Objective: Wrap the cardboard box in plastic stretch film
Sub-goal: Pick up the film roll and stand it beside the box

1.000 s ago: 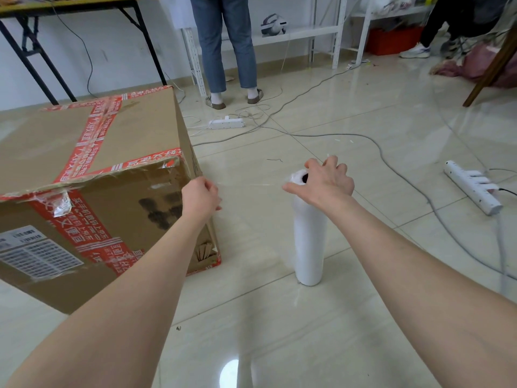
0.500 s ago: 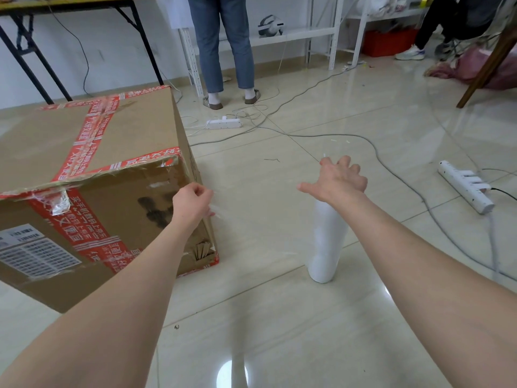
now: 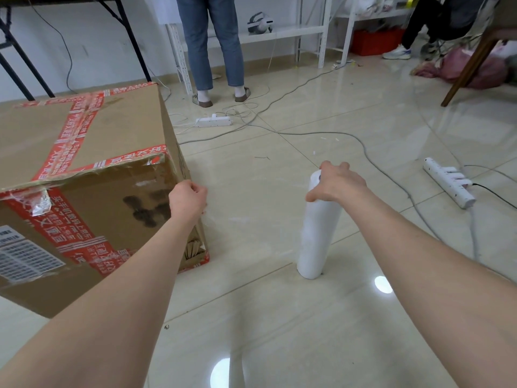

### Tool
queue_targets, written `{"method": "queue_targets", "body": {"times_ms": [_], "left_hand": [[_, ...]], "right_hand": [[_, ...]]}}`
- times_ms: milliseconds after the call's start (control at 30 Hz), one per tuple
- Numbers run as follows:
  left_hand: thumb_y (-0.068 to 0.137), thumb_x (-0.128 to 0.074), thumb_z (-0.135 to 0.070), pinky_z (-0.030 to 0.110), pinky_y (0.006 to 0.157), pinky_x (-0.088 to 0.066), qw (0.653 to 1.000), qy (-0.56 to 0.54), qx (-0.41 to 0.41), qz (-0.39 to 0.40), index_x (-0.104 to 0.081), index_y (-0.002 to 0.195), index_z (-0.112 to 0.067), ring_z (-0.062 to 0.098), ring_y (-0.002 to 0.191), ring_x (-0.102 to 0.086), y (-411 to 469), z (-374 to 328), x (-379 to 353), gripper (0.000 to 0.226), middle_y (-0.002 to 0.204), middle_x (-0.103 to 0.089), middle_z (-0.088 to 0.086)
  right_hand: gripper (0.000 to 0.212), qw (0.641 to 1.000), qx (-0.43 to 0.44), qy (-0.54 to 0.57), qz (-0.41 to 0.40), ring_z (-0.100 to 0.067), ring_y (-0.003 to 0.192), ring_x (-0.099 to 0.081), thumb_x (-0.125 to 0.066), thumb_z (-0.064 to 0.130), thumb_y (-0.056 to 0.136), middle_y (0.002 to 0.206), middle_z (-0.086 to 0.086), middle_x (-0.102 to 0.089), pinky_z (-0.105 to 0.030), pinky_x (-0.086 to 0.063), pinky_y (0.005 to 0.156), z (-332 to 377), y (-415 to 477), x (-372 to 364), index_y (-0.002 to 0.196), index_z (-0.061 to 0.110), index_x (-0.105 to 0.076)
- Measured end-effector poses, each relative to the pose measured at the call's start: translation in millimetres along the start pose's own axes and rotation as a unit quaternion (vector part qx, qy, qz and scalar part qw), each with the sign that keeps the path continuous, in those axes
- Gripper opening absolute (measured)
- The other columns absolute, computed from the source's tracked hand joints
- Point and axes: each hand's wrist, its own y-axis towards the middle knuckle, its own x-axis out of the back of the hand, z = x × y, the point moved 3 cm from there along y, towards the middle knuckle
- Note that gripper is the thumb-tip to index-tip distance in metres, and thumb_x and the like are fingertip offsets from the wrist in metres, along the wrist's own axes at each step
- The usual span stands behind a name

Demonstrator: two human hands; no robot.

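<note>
Big cardboard box [image 3: 84, 175] sits on the tiled floor [image 3: 279, 317], brown and scuffed, its top and edges crossed with red printed tape [image 3: 60, 152] and a strip of shiny clear tape. A white label with barcodes [image 3: 25, 256] is stuck low on the near face, dark smudges sit further along that face, and the bottom corner nearest the roll is torn, corrugation showing.

Just beside the box, off that near corner, stands the roll of stretch film [image 3: 317, 231], white and slightly tilted, its base on the floor. A thin, nearly clear sheet of film [image 3: 243, 217] stretches from the roll back to the box's corner, faint streaks catching the light.

Left hand [image 3: 187, 201] is right at the box's near vertical edge, fingers curled in tight, pinching the film end against the cardboard. Right hand [image 3: 337, 183] caps the top of the roll, fingers bent down over its far rim and thumb [image 3: 313, 195] pressed to the near side, a loose clasp, not a fist.

Beyond the box, a person in jeans [image 3: 212, 46] stands by white shelving [image 3: 293, 35], with a power strip [image 3: 214, 122] and cables on the floor between. Another power strip [image 3: 447, 182] lies past the roll, on the side away from the box.
</note>
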Motion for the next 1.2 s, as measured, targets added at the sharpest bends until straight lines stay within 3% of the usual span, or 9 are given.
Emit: {"method": "queue_targets", "body": {"times_ms": [133,300,400,567,700,833,967,1100,1200], "left_hand": [[0.098,-0.043,-0.007,0.018,0.04,-0.05,0.982,-0.177,0.054,0.03,-0.054,0.106,0.004,0.014,0.053,-0.058,-3.7,-17.3,-9.2,0.018,0.077,-0.063,0.009],[0.101,-0.038,-0.018,0.013,0.035,-0.042,0.998,-0.06,0.002,-0.006,-0.049,0.106,-0.007,0.015,0.048,-0.055,-5.4,-11.7,-3.3,0.016,0.077,-0.059,0.011],[0.101,-0.037,-0.027,0.016,0.04,-0.041,1.0,-0.022,-0.001,-0.017,-0.05,0.109,-0.008,0.015,0.051,-0.058,-1.0,-2.9,2.9,0.024,0.095,-0.062,0.013],[0.088,-0.041,-0.064,0.019,0.051,-0.043,0.997,0.036,-0.021,0.069,-0.051,0.128,-0.008,0.015,0.062,-0.064,-4.6,3.7,0.0,0.069,0.114,-0.06,0.008],[0.08,-0.057,-0.061,0.021,0.064,-0.049,0.988,0.023,-0.061,0.136,-0.055,0.123,-0.013,0.018,0.078,-0.066,-8.0,2.9,0.5,0.064,0.111,-0.061,0.008],[0.077,-0.071,-0.046,0.03,0.078,-0.051,0.981,0.104,-0.093,0.138,-0.066,0.111,-0.014,0.026,0.089,-0.064,-8.7,9.1,11.2,0.047,0.103,-0.064,0.007],[0.083,-0.069,-0.033,0.018,0.054,-0.044,0.993,0.067,-0.065,0.07,-0.071,0.096,-0.007,0.015,0.059,-0.059,-5.6,18.8,27.1,0.029,0.072,-0.063,-0.001],[0.087,-0.066,-0.03,0.018,0.055,-0.044,0.998,0.034,-0.054,0.011,-0.073,0.086,-0.009,0.01,0.054,-0.054,-2.5,20.6,38.2,0.022,0.076,-0.065,0.0],[0.087,-0.067,-0.029,0.02,0.059,-0.048,0.998,0.027,-0.049,0.005,-0.073,0.086,-0.008,0.011,0.057,-0.053,-1.9,22.9,42.3,0.022,0.067,-0.062,0.0]], "right_hand": [[0.069,0.998,0.032,0.034,-0.028,-0.028,0.087,-0.045,-0.071,0.038,0.066,0.121,-0.006,-0.041,-0.03,-0.036,0.063,5.0,0.5,-2.3,0.129,0.032,-0.043],[0.066,0.996,0.06,0.05,-0.031,-0.025,0.086,-0.046,-0.072,0.034,0.064,0.124,-0.003,-0.044,-0.029,-0.035,0.063,19.9,2.5,-4.4,0.126,0.038,-0.048],[0.06,0.996,0.073,0.049,-0.023,-0.025,0.086,-0.048,-0.072,0.033,0.064,0.123,-0.002,-0.044,-0.029,-0.035,0.063,30.3,4.6,-4.4,0.12,0.036,-0.052],[0.065,0.994,0.107,0.036,-0.002,-0.029,0.103,-0.051,-0.07,0.028,0.069,0.129,-0.003,-0.037,-0.031,-0.037,0.071,47.4,8.8,-14.6,0.128,0.037,-0.045],[0.075,0.997,0.07,0.029,-0.029,-0.035,0.116,-0.042,-0.07,0.055,0.069,0.134,-0.007,-0.031,-0.034,-0.034,0.074,43.0,13.2,-17.5,0.135,0.04,-0.037],[0.071,0.995,0.045,0.054,-0.077,-0.03,0.087,-0.049,-0.071,0.058,0.067,0.125,-0.009,-0.033,-0.031,-0.034,0.062,34.5,13.1,-17.8,0.127,0.03,-0.043],[0.057,0.994,0.064,0.064,-0.069,-0.023,0.061,-0.045,-0.072,0.046,0.07,0.122,-0.007,-0.035,-0.024,-0.029,0.05,36.6,11.8,-17.1,0.119,0.029,-0.049],[0.062,0.988,0.113,0.095,-0.034,-0.03,0.109,-0.047,-0.061,0.017,0.078,0.136,-0.003,-0.033,-0.031,-0.037,0.069,38.1,13.3,-17.2,0.135,0.033,-0.041],[0.067,0.992,0.094,0.079,-0.032,-0.033,0.117,-0.042,-0.069,0.036,0.076,0.136,-0.005,-0.03,-0.034,-0.035,0.074,40.5,9.9,-18.3,0.135,0.032,-0.037]]}}
